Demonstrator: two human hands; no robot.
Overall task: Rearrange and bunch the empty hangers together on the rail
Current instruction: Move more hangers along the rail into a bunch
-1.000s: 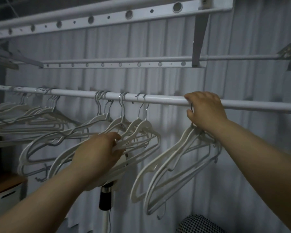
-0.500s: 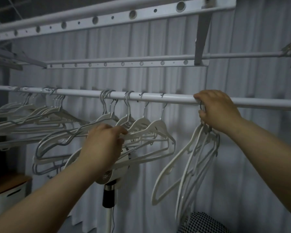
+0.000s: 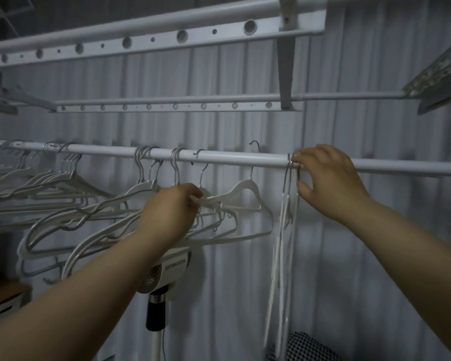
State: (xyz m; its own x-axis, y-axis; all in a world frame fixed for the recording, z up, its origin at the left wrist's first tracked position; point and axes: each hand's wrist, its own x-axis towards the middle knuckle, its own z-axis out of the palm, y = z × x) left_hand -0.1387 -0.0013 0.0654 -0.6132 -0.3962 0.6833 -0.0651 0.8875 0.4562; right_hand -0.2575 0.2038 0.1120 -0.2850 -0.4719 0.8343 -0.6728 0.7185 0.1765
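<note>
The rail (image 3: 232, 159) crossed the whole view, and the empty hangers on it lay far from bunched: a far-left spread (image 3: 50, 179), a tangle (image 3: 71, 225) of white and grey ones next to it, the middle hangers (image 3: 215, 202), then a gap, then the right bunch (image 3: 280, 251) hanging edge-on. Judged from that, most of the gathering was not yet done. The biggest risk sat in the tangle: its arms crossed and threaded one another, so a hard pull along the rail could have dragged several hooks off together or jammed them. Below the hangers stood a fan (image 3: 167, 269), placed so that a dropped hanger would likely have struck it. The left hand (image 3: 171, 213) was curled tight round the shoulders of the middle hangers, gripping several at once; an uneven tug could have twisted them against each other. The right hand (image 3: 328, 182) curled over the rail, fingertips and thumb pinching the hooks of the right bunch, which held them together but left it no spare grip to catch anything. Smallest and most pressing was the hook (image 3: 255, 145) of the rightmost middle hanger (image 3: 245, 190): it stood up above the rail rather than over it, seemingly unseated, so only the left hand's hold seemed to keep that hanger from falling
</note>
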